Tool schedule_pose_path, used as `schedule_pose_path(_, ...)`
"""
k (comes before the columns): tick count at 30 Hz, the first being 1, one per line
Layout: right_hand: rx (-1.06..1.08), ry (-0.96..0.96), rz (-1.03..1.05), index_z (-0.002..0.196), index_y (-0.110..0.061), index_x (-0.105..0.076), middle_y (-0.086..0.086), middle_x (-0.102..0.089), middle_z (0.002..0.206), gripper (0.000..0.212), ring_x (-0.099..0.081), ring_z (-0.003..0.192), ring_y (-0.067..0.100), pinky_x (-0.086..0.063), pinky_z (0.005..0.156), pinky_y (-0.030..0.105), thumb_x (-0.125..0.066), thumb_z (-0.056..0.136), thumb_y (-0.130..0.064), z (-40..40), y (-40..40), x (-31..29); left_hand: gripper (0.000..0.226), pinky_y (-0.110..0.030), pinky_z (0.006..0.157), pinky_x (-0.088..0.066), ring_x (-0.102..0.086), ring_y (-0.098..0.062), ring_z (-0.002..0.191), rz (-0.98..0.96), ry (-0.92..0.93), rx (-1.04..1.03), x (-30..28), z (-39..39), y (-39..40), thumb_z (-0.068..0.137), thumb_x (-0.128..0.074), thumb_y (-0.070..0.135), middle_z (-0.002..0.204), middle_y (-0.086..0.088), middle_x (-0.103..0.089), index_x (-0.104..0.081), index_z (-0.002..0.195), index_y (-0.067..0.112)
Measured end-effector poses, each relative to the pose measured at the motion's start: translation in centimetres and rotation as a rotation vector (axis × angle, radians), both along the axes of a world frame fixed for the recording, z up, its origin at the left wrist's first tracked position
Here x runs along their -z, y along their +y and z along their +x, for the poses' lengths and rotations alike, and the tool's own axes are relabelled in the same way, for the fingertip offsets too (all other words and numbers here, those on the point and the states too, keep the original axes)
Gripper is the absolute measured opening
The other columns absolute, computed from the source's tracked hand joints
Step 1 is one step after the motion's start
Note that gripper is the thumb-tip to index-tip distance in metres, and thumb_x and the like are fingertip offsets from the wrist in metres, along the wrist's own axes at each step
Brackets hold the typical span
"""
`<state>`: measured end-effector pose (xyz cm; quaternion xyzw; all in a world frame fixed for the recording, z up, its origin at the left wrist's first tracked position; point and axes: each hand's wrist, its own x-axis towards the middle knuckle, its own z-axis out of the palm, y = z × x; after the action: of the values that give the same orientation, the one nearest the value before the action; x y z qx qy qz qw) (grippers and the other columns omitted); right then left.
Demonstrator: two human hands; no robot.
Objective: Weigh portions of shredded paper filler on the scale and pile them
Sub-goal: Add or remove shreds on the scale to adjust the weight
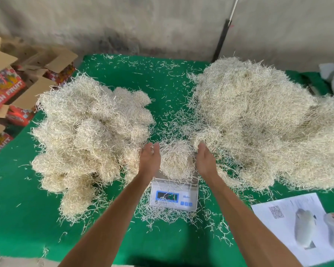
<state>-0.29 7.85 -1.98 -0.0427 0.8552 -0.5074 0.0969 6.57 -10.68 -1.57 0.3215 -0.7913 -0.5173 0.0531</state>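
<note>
A person's two hands flank a portion of shredded paper filler resting on a scale at lower centre of the frame, on a table covered in green. The left hand stands at the portion's left side and the right hand at its right, both with fingers straight and relaxed, palms turned inward. Whether the palms touch the portion or stand just off it cannot be told. Neither hand grips anything.

The scale's display is lit, but loose strands lie across it and the figure is too blurred to read. The step in hand appears to be the weighing itself. To do it well, the hands should likely come clear of the portion so nothing presses on the pan, and strands trailing off the pan onto the table should be tucked up, since they would carry some of the weight. Brushing the strands off the display would make the reading plain.

At left of the frame sits a pile of rounded clumps, probably portions already weighed. At right, a larger loose heap looks like the stock being drawn from. Stray strands litter the table between them.

Open cardboard boxes printed with the words FRESH FRUIT stand at upper left, beyond the table's edge. What they hold cannot be seen. A printed sheet lies at lower right.
</note>
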Motion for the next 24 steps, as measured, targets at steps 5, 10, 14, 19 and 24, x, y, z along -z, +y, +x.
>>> schedule_pose_path(5, -0.09, -0.216, -0.009, 0.159, -0.015, -0.034, 0.021, -0.051, 0.15, 0.096, -0.05, 0.138, 0.03, -0.034, 0.119, 0.048, -0.03, 0.093, -0.085, 2.1, -5.2, 0.6, 0.063, -0.047, 0.118, -0.027, -0.037, -0.031, 0.144, 0.526, -0.093, 0.01, -2.2, -2.5, 4.6, 0.106, -0.024, 0.056, 0.157, -0.014, -0.037, -0.039, 0.151, 0.013)
schedule_pose_path(10, 0.136, -0.283, -0.253, 0.162, -0.007, -0.022, 0.02, -0.05, 0.15, 0.105, -0.05, 0.137, 0.034, -0.049, 0.105, 0.039, -0.071, 0.088, -0.062, -0.1, -5.2, -0.9, 0.04, -0.041, 0.081, -0.058, -0.072, -0.022, 0.094, 0.585, 0.182, -0.239, -3.7, -1.9, 1.5, 0.106, -0.044, 0.042, 0.121, -0.007, -0.069, -0.058, 0.133, 0.015)
schedule_pose_path(14, 0.095, -0.418, -0.477, 0.155, -0.008, -0.037, 0.009, -0.051, 0.146, 0.09, -0.054, 0.13, 0.03, -0.043, 0.109, 0.052, -0.076, 0.086, -0.05, -2.8, -5.4, -4.7, 0.06, -0.043, 0.082, -0.055, -0.06, -0.019, 0.104, 0.632, 0.188, -0.353, -5.0, -1.6, 0.6, 0.093, -0.055, 0.063, 0.12, 0.004, -0.058, -0.052, 0.134, 0.02)
schedule_pose_path(19, -0.246, -0.116, 0.036, 0.128, -0.009, -0.058, 0.013, -0.065, 0.12, 0.095, -0.066, 0.106, 0.03, -0.054, 0.096, 0.049, -0.034, 0.086, -0.091, -0.7, -7.5, -7.0, 0.046, -0.026, 0.061, -0.06, -0.067, -0.014, 0.071, 0.647, -0.086, 0.014, -6.1, -1.1, 0.8, 0.095, -0.067, 0.025, 0.079, -0.008, -0.068, -0.048, 0.137, 0.019)
schedule_pose_path(24, -0.356, 0.179, -0.067, 0.118, -0.021, -0.062, 0.007, -0.064, 0.122, 0.042, -0.062, 0.117, 0.03, -0.05, 0.105, 0.055, -0.029, 0.111, -0.047, 0.2, -8.7, -7.2, 0.021, -0.017, 0.063, -0.052, -0.06, -0.009, 0.068, 0.697, 0.011, 0.012, -9.5, -2.3, 1.4, 0.106, -0.047, 0.024, 0.08, 0.003, -0.054, -0.057, 0.091, 0.014)
